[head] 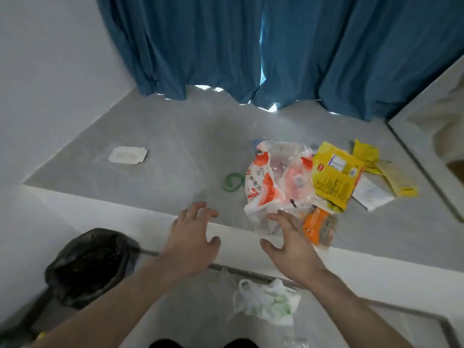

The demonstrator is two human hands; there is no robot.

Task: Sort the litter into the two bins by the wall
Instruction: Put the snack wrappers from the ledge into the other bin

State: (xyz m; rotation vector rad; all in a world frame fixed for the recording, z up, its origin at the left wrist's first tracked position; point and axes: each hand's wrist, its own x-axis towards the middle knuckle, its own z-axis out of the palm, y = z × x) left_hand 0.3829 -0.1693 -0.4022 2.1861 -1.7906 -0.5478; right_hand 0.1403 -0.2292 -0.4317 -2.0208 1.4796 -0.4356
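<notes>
A raised grey platform (pixel 155 177) carries the litter pile (pixel 313 179), just ahead of the right hand (pixel 288 244). A black-lined bin (pixel 88 264) sits lower left; a white bag (pixel 266 302) lies below. Left hand (pixel 190 242) hovers left of the pile. Both hands are spread and empty, apart.

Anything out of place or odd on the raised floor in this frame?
Yes. A flat white tray lid lies alone near the left wall, far from the main litter heap, and a green loop sits just left of the heap. Both hands, left and right, are open and empty.
</notes>
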